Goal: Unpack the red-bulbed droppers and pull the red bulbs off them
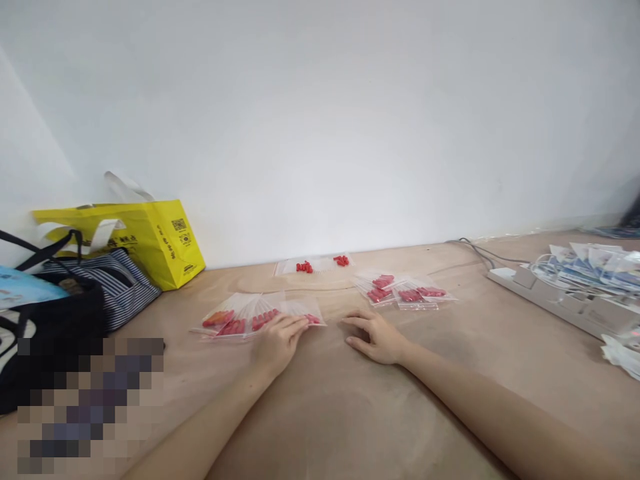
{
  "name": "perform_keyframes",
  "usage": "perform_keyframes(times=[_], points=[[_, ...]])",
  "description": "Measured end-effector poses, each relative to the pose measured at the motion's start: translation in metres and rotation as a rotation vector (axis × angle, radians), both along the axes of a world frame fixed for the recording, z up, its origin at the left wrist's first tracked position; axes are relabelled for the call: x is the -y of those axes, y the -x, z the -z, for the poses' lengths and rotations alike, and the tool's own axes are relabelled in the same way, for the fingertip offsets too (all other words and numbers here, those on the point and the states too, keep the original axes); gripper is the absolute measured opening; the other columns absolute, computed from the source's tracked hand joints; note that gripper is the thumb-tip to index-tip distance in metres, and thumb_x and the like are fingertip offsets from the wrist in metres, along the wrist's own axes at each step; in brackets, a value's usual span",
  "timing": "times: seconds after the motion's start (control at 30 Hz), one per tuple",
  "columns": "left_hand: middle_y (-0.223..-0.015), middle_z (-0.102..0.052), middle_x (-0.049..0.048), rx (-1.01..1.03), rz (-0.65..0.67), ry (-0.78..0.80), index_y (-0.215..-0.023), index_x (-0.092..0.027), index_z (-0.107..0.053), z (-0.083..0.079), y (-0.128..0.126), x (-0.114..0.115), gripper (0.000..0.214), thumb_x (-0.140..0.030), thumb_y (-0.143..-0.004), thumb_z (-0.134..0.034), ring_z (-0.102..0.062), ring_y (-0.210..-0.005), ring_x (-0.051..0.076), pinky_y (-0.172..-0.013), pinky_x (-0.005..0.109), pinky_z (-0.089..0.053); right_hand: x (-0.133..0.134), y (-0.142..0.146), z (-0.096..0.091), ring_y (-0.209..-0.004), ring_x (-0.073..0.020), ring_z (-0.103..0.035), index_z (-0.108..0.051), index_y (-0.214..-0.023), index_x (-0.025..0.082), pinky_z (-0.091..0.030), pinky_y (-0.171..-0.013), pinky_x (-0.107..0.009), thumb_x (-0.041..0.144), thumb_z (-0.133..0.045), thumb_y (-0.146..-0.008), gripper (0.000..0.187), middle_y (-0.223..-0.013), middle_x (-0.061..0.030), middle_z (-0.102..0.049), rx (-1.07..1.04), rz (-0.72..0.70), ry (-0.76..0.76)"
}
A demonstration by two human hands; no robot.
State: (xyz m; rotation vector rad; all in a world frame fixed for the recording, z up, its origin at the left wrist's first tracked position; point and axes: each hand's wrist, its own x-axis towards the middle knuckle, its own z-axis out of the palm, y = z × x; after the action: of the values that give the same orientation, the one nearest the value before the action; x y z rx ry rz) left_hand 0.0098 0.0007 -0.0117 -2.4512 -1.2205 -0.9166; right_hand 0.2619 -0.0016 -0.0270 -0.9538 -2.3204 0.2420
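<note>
Your left hand lies over clear bags, its grip I cannot tell; your right hand, loosely curled, holds nothing

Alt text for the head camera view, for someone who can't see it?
A person's left hand lies over the near edge of fanned clear bags of red pieces; the open right hand is nearer a second bag group. More red pieces lie farther back on the table, between a yellow bag and a power strip.
</note>
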Motion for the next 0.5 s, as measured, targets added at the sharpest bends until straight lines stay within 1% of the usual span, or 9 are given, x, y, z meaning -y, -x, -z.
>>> perform_keyframes(times=[0.03,0.1,0.13,0.27,0.3,0.37,0.4,0.47,0.5], points=[[-0.09,-0.069,-0.0012,-0.01,0.064,0.024,-0.09,-0.026,-0.066,0.001,-0.008,0.002,0.023,-0.026,-0.085,-0.043,-0.059,-0.081,0.015,-0.075,0.03,-0.046,0.0,0.001,0.0,-0.102,-0.0208,-0.05,-0.05,-0.117,0.02,-0.041,-0.086,-0.035,0.031,-0.054,-0.076,0.043,-0.114,-0.0086,-0.053,-0.012,0.008,-0.015],[-0.091,-0.068,-0.0016,0.003,0.12,0.084,-0.093,-0.027,-0.065,0.004,-0.022,0.005,0.023,-0.026,-0.085,-0.043,-0.058,-0.082,0.015,-0.073,0.029,-0.047,0.001,0.005,-0.001,-0.1,-0.0206,-0.051,-0.047,-0.119,0.02,-0.041,-0.085,-0.034,0.032,-0.057,-0.074,0.048,-0.113,-0.009,-0.053,-0.028,0.027,-0.066],[-0.092,-0.068,-0.0016,0.015,0.137,0.119,-0.094,-0.027,-0.065,0.004,-0.028,0.006,0.024,-0.026,-0.086,-0.043,-0.058,-0.083,0.015,-0.073,0.029,-0.047,0.001,0.007,-0.001,-0.099,-0.0204,-0.051,-0.048,-0.117,0.02,-0.04,-0.084,-0.034,0.033,-0.058,-0.074,0.046,-0.111,-0.0087,-0.054,-0.027,0.034,-0.097],[-0.093,-0.067,-0.0005,0.048,0.186,0.233,-0.093,-0.027,-0.065,0.003,-0.04,0.004,0.024,-0.027,-0.086,-0.042,-0.057,-0.085,0.015,-0.076,0.029,-0.046,-0.004,0.02,0.0,-0.084,-0.017,-0.054,-0.061,-0.096,0.022,-0.038,-0.076,-0.031,0.029,-0.053,-0.079,0.02,-0.09,-0.005,-0.061,0.017,0.049,-0.204],[-0.093,-0.067,0.0,0.057,0.188,0.246,-0.092,-0.026,-0.065,0.002,-0.041,0.005,0.024,-0.027,-0.086,-0.042,-0.056,-0.086,0.016,-0.077,0.029,-0.045,-0.005,0.023,0.001,-0.081,-0.0161,-0.054,-0.063,-0.091,0.022,-0.037,-0.074,-0.03,0.028,-0.05,-0.081,0.017,-0.086,-0.0043,-0.062,0.028,0.056,-0.224],[-0.095,-0.065,0.0022,0.1,0.139,0.223,-0.092,-0.025,-0.064,-0.001,-0.041,0.008,0.023,-0.028,-0.084,-0.043,-0.055,-0.089,0.017,-0.08,0.03,-0.043,-0.009,0.028,0.002,-0.078,-0.0152,-0.053,-0.064,-0.087,0.023,-0.034,-0.072,-0.029,0.025,-0.047,-0.083,0.018,-0.08,-0.0035,-0.062,0.046,0.079,-0.261],[-0.094,-0.064,0.0037,0.145,0.08,0.192,-0.091,-0.023,-0.064,-0.002,-0.041,0.01,0.021,-0.029,-0.083,-0.045,-0.054,-0.09,0.018,-0.08,0.031,-0.042,-0.011,0.03,0.002,-0.076,-0.015,-0.053,-0.065,-0.086,0.023,-0.032,-0.071,-0.029,0.025,-0.046,-0.084,0.019,-0.078,-0.0034,-0.062,0.055,0.094,-0.276],[-0.082,-0.062,0.0047,0.262,-0.067,0.176,-0.081,-0.019,-0.062,-0.004,-0.04,0.016,0.019,-0.034,-0.079,-0.049,-0.055,-0.081,0.019,-0.073,0.031,-0.043,-0.014,0.033,0.003,-0.073,-0.0144,-0.052,-0.065,-0.085,0.023,-0.03,-0.07,-0.029,0.024,-0.046,-0.084,0.019,-0.073,-0.0028,-0.061,0.073,0.134,-0.296],[-0.071,-0.06,0.0031,0.32,-0.124,0.233,-0.072,-0.018,-0.06,-0.005,-0.04,0.018,0.021,-0.037,-0.077,-0.05,-0.055,-0.072,0.018,-0.066,0.03,-0.043,-0.015,0.033,0.003,-0.072,-0.014,-0.052,-0.066,-0.084,0.023,-0.028,-0.069,-0.029,0.023,-0.046,-0.084,0.019,-0.071,-0.0025,-0.061,0.078,0.157,-0.3]])
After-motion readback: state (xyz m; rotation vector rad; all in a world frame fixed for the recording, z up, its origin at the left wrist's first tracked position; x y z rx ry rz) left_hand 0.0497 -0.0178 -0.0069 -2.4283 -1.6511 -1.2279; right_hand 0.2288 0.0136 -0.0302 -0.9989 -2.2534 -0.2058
